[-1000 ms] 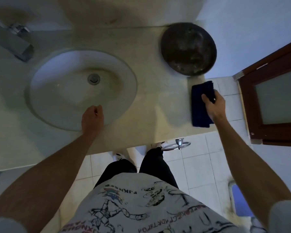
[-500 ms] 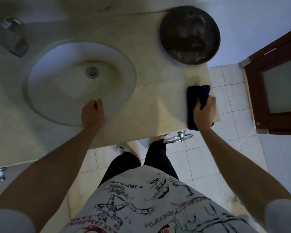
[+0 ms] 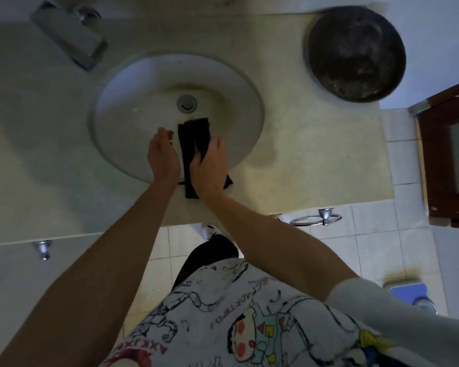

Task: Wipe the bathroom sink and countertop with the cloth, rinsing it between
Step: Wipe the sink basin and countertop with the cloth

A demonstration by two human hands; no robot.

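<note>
The cloth (image 3: 194, 140) has moved from countertop (image 3: 302, 154) edge to sink (image 3: 133, 123) — right hand (image 3: 210, 165) gripping it, left hand (image 3: 162, 154) relaxed beside.

cloth (image 3: 194, 133): near end under right hand (image 3: 208, 165) | faucet (image 3: 69, 35): blurred

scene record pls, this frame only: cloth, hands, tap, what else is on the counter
cloth: dark blue cloth, folded, over the sink's near rim, reaching into the basin
sink: oval sink, drain uncovered
right hand: right hand holds the cloth
left hand: left hand beside the cloth, fingers relaxed; contact with the cloth unclear
tap: tap back left; no water visible
counter: countertop carries a round dark bowl, back right
</note>
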